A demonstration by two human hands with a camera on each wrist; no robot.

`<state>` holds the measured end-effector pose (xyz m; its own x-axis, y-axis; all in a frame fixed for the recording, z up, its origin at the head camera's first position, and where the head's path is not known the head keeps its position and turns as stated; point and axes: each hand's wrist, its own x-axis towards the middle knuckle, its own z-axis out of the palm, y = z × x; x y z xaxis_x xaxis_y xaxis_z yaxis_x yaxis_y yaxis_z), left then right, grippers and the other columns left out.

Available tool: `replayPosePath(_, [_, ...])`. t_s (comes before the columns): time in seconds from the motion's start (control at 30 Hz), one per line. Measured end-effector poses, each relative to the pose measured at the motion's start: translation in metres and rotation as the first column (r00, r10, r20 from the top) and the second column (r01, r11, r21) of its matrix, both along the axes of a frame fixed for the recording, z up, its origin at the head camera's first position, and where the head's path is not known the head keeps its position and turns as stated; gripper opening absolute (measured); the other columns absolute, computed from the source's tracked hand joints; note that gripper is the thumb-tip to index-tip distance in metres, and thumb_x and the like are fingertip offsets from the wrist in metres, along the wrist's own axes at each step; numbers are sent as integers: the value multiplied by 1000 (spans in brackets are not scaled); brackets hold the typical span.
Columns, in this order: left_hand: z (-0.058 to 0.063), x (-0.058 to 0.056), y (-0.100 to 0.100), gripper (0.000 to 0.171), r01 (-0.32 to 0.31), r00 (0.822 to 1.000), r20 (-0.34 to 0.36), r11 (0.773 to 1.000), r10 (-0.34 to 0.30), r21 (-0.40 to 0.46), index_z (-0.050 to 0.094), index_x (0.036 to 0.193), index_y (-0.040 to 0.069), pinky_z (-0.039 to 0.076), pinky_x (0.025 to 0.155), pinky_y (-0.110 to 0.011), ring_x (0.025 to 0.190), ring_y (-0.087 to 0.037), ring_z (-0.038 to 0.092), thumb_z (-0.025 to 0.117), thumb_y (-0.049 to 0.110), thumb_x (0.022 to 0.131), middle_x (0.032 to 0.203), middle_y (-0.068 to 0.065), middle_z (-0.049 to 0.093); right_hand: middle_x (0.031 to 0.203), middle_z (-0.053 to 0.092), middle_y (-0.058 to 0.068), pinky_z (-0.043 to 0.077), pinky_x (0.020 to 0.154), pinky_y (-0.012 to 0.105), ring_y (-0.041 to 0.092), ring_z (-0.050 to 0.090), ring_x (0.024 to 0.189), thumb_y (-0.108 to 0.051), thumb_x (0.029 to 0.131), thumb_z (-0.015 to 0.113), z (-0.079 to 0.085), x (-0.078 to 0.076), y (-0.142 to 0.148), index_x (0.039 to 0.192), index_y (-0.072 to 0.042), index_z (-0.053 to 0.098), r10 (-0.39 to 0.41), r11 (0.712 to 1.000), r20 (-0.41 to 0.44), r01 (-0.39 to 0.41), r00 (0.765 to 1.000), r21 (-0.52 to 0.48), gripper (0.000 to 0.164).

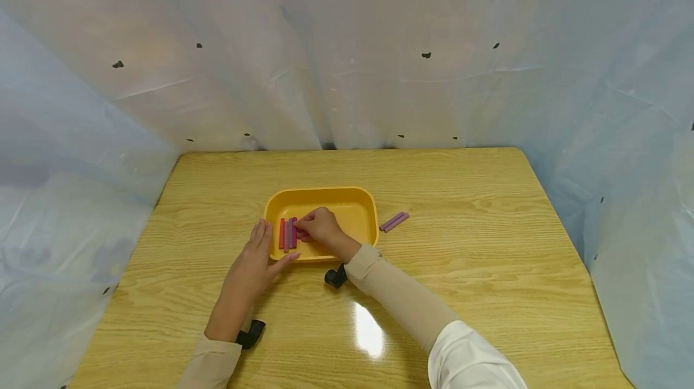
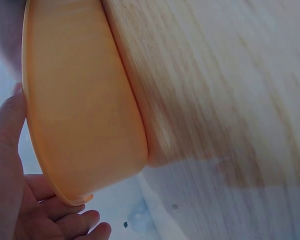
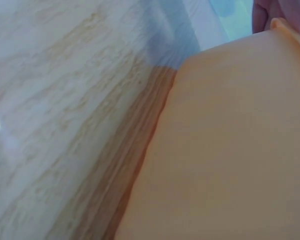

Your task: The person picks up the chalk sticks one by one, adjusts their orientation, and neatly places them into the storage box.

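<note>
A yellow tray (image 1: 349,220) sits on the table with several thin sticks side by side in its left end: a red stick (image 1: 282,233), muted purple sticks (image 1: 288,237) and a magenta stick (image 1: 294,238). My left hand (image 1: 252,265) rests at the tray's front left corner, fingers along the left rim and thumb along the front rim. Reaching over the front rim, my right hand (image 1: 323,227) pinches a pinkish stick (image 1: 303,236) beside the row; its fingers partly hide it. In the wrist views the tray's outer wall (image 2: 85,100) hides the sticks.
Two more purple sticks (image 1: 394,221) lie together on the wooden table (image 1: 477,244), just right of the tray. Pale plastic sheeting (image 1: 347,76) hangs behind the table and at its sides. A dark wrist-worn piece (image 1: 336,276) sits below the right wrist.
</note>
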<state>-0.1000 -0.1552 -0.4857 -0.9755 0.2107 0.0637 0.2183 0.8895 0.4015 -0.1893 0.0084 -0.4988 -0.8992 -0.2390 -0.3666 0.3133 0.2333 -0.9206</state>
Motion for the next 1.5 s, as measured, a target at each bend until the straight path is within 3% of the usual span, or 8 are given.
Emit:
replayPosePath(0.57, [-1,0,0,101,1,1000,-3,1000,-1,-10,20,145,-6,27,104,-53,137,-35,17,49,68,82,150,-24,17,79,69,16,56,62,30,25,68,72,-9,91,59,-3,-2,3,93,7,69,-43,997,8,43,999,-58,19])
replayPosePath(0.73, [0,1,0,101,1,1000,-3,1000,-1,-17,20,145,-6,27,104,-53,137,-35,17,47,68,82,150,-24,17,85,68,20,56,69,35,28,68,78,-15,94,57,-2,-3,5,98,10,67,-39,989,60,47,997,-140,28])
replayPosePath(0.97, [-1,1,0,101,-5,1000,-9,1000,5,-26,20,145,-6,27,105,-52,137,-35,18,47,68,82,150,-23,17,104,62,29,49,85,44,39,62,97,-16,95,54,1,-6,11,111,17,59,-9,934,150,62,989,-353,36])
replayPosePath(1.1, [0,1,1,101,-14,1000,-2,1000,14,-26,19,145,-5,27,105,-52,138,-34,17,47,68,82,150,-23,16,111,59,31,47,89,44,39,59,102,-16,97,52,11,-4,19,118,17,54,8,907,173,65,985,-417,40])
replayPosePath(1.27, [0,1,0,101,-22,1000,13,999,23,-33,18,146,-5,25,106,-52,138,-35,15,48,67,83,151,-22,14,111,60,28,50,84,35,30,64,97,-15,97,51,23,-2,35,121,17,51,15,892,182,70,983,-448,40])
replayPosePath(1.5, [0,1,0,100,-18,1000,3,999,18,-39,18,146,-5,26,105,-52,138,-36,16,47,68,83,150,-23,15,101,64,21,52,82,32,23,67,89,-13,98,49,41,1,70,119,16,52,19,851,153,64,988,-521,36])
